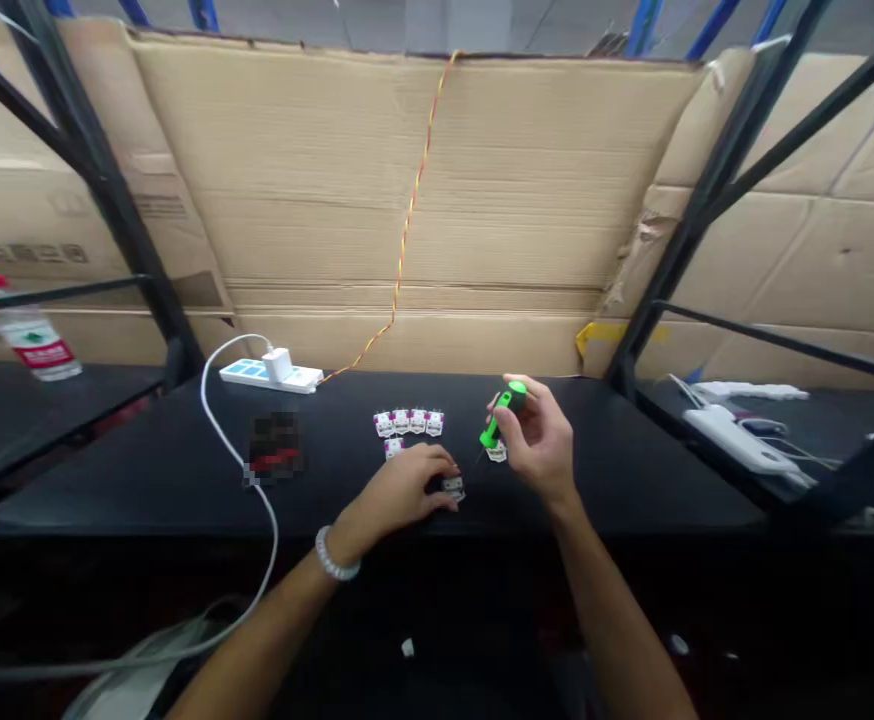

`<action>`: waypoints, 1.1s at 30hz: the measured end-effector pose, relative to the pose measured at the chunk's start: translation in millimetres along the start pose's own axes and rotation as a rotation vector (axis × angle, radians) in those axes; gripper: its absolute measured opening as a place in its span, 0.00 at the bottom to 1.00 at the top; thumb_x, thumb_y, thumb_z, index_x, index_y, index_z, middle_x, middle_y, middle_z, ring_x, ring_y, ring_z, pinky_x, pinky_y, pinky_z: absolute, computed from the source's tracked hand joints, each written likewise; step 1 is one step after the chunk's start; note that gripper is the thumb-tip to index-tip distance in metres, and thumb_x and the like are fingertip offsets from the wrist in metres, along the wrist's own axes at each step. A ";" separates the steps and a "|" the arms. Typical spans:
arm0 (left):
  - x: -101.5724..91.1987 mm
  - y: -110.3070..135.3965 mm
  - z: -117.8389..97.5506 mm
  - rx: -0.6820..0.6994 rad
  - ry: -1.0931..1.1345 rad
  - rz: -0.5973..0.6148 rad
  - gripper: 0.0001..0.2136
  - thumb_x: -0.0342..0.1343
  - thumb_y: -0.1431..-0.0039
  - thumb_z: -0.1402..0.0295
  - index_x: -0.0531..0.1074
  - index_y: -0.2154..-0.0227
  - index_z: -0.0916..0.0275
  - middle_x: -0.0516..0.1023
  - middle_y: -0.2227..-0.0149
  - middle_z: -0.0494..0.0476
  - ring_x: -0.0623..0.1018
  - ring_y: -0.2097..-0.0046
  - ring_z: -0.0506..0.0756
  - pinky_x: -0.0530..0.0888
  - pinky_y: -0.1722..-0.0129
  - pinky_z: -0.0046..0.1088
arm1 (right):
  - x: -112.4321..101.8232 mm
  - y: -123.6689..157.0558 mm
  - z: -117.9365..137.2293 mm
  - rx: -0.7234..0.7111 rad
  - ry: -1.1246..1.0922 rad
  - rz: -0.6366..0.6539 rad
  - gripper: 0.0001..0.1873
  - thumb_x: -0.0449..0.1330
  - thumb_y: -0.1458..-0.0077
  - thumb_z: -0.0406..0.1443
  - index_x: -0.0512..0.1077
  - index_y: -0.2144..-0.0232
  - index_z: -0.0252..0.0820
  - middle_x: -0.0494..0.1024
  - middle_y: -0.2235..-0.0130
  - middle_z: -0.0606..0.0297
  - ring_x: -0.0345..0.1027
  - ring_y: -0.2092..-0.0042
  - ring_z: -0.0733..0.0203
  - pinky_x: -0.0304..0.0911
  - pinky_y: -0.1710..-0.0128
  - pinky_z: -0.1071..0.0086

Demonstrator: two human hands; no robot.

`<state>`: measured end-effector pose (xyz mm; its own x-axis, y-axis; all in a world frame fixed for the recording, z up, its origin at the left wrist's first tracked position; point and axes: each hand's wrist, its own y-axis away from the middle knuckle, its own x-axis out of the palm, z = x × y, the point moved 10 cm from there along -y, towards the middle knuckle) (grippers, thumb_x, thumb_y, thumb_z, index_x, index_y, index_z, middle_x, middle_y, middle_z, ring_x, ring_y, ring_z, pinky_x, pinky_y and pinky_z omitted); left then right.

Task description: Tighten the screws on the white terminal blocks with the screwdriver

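My right hand (538, 440) is closed around a green-handled screwdriver (503, 410), held tilted with its tip pointing down toward the black table (144, 470). My left hand (407, 490) lies low on the table, its fingers curled onto a small white part (453, 488). A row of several small white-and-pink parts (409, 422) sits just beyond the left hand, with one more (393, 448) beside it. Another small white part (495, 453) rests under the right hand. A beaded bracelet (332, 556) circles my left wrist.
A white power strip (268, 374) with a plugged charger and white cable (216, 430) lies at the back left. A blurred dark object (276, 447) sits left of the parts. Cardboard sheets line the back. A bottle (32, 335) stands far left; white tools (737, 440) lie right.
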<state>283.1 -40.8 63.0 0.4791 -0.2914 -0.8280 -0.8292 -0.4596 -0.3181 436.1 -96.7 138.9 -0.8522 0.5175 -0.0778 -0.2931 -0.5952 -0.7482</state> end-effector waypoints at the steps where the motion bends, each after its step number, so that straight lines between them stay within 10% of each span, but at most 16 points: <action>1: 0.7 0.4 0.0 -0.003 -0.004 0.001 0.13 0.71 0.38 0.65 0.82 0.52 0.58 0.83 0.48 0.58 0.80 0.45 0.62 0.75 0.41 0.38 | 0.0 0.1 1.3 -0.007 0.010 -0.001 0.20 0.65 0.35 0.44 0.72 0.43 0.47 0.80 0.60 0.63 0.79 0.63 0.58 0.80 0.62 0.63; 24: 10.0 13.3 -3.2 -0.064 0.021 -0.110 0.11 0.66 0.35 0.71 0.81 0.51 0.60 0.81 0.45 0.60 0.79 0.44 0.63 0.75 0.39 0.43 | -6.9 1.6 19.3 -0.104 0.208 -0.128 0.23 0.72 0.41 0.45 0.75 0.47 0.46 0.79 0.63 0.66 0.75 0.69 0.61 0.76 0.69 0.66; 33: 5.4 13.0 1.2 -0.057 0.125 -0.159 0.11 0.69 0.39 0.72 0.83 0.54 0.60 0.83 0.47 0.59 0.80 0.45 0.62 0.75 0.40 0.41 | 12.0 7.3 18.9 -0.073 0.069 0.044 0.25 0.65 0.34 0.42 0.70 0.38 0.50 0.82 0.57 0.62 0.80 0.63 0.58 0.81 0.60 0.62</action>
<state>274.5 -47.4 53.8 0.6377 -0.3116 -0.7045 -0.7243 -0.5539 -0.4106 415.5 -106.4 144.9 -0.8308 0.5347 -0.1547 -0.2220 -0.5732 -0.7888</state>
